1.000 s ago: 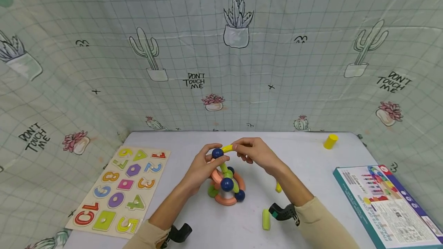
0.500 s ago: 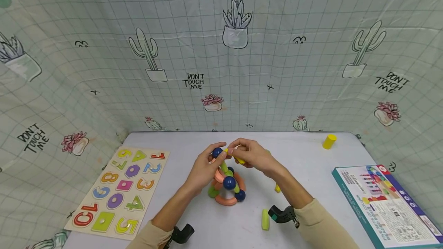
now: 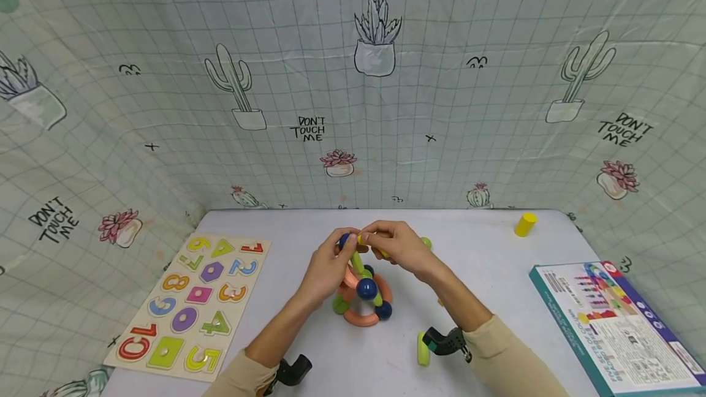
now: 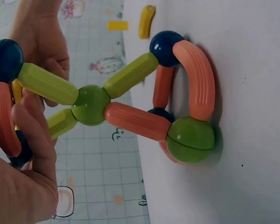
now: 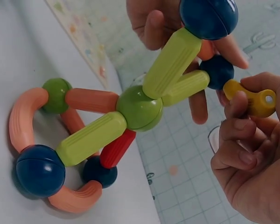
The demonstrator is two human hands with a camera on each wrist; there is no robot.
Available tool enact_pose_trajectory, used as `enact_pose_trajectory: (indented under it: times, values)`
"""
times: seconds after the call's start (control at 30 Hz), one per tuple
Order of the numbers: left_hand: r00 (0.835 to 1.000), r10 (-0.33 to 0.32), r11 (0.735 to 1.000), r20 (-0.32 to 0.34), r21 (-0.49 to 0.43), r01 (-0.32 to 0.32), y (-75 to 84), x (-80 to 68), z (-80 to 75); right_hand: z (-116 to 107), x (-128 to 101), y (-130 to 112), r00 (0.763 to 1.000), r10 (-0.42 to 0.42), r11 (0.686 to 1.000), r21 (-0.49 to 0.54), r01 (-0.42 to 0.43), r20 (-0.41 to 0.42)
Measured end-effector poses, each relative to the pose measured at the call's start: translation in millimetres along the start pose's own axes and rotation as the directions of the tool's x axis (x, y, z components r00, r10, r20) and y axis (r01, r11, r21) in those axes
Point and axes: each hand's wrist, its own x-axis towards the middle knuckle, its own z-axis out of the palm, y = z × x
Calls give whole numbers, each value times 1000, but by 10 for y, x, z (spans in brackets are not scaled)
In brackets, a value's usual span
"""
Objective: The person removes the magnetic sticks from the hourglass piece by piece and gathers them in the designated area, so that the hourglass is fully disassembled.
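Now the rod-and-ball toy point(image 3: 361, 296) stands on the white surface point(image 3: 496, 262), near its middle, its orange curved base flat on the top and green rods rising to a blue ball point(image 3: 345, 240) at the peak. The left hand point(image 3: 325, 268) has its grip curled round that top ball and the orange curved rod beside it, steadying the upper part. The right hand point(image 3: 399, 247) pinches a short yellow rod point(image 5: 252, 97) between thumb and fingers, its end just beside a second blue ball point(image 5: 217, 71); whether they touch cannot be told. A number puzzle point(image 3: 190, 299) lies to the left, a box point(image 3: 618, 329) to the right, a yellow cylinder point(image 3: 525, 224) at the far right edge, and a loose green rod point(image 3: 421, 349) near the right wrist.
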Motion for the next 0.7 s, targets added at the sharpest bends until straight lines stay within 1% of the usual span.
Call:
enact_pose_trajectory:
  times: [0.1,0.3,0.57,0.63,0.7]
  values:
    - [1000,-4,999,-10,39,5,10,6,-1,-5,9,12,1000,-4,1000,2,4,-9]
    - [1000,-25,999,2,40,25,7,13,-4,-2,12,33,1000,-3,1000,7,3,-17]
    - [1000,-6,996,-5,90,7,18,8,3,12,9,42,1000,5,1000,8,-5,-26]
    - [1000,-3,996,-6,91,4,20,6,6,2,14,60,999,11,1000,-7,-11,-42]
    - [1000,-6,996,-10,91,7,18,5,7,-23,21,90,996,27,999,-20,-29,-88]
